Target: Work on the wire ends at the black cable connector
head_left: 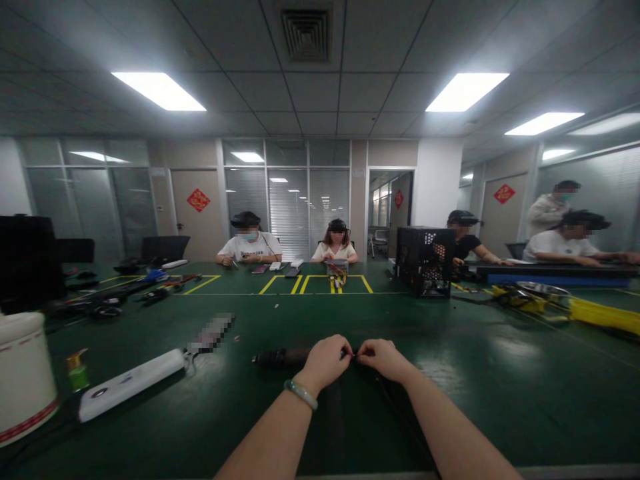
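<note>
A dark cylindrical tool (pixel 283 358) lies lengthwise on the green table in front of me, its narrow tip pointing left. My left hand (pixel 327 360), with a pale green bangle at the wrist, is closed over the tool's right end. Close beside it, my right hand (pixel 383 357) is in a pinch, its fingertips almost meeting the left ones. From under the right hand a black cord (pixel 400 410) runs down towards the near table edge. The small part between the fingertips is mostly hidden by the fingers.
To the left are a white bar-shaped device (pixel 133 385), a small green bottle (pixel 78 373) and a white bucket (pixel 25 377). Tools and cables (pixel 100 303) lie beyond. A black computer case (pixel 425 261) stands at the back right, near yellow straps (pixel 600 315). Several people sit across.
</note>
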`<state>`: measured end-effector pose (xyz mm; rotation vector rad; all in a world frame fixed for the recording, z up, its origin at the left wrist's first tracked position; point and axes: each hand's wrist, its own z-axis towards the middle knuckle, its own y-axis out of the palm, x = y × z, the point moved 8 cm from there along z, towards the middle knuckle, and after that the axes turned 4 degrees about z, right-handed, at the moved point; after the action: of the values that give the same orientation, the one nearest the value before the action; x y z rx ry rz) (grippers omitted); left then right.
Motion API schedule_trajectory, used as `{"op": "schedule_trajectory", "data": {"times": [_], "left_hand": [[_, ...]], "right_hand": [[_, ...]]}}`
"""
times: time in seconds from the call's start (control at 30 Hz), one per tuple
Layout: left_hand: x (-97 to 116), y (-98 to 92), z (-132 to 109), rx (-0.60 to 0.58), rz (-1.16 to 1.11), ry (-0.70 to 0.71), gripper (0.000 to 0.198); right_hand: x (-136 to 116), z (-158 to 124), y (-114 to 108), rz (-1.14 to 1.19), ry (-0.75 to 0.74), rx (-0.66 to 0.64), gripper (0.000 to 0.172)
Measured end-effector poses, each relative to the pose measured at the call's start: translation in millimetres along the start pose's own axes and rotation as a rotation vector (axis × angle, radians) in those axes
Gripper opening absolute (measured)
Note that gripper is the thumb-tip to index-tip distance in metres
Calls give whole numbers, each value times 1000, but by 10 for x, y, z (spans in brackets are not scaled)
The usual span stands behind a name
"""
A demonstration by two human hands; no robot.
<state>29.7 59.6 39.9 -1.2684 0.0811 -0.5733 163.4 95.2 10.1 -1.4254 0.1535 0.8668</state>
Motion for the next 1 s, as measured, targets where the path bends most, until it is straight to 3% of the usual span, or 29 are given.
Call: {"op": "schedule_trajectory", "data": {"times": [0.7, 1.0], "left_hand": [[-42, 35, 21, 51, -33, 31, 13], [-45, 64, 31, 46, 7, 50, 15]], "right_hand": [[11, 25, 72, 7, 65, 28, 19], [37, 25, -28, -34, 47, 42, 14]]}}
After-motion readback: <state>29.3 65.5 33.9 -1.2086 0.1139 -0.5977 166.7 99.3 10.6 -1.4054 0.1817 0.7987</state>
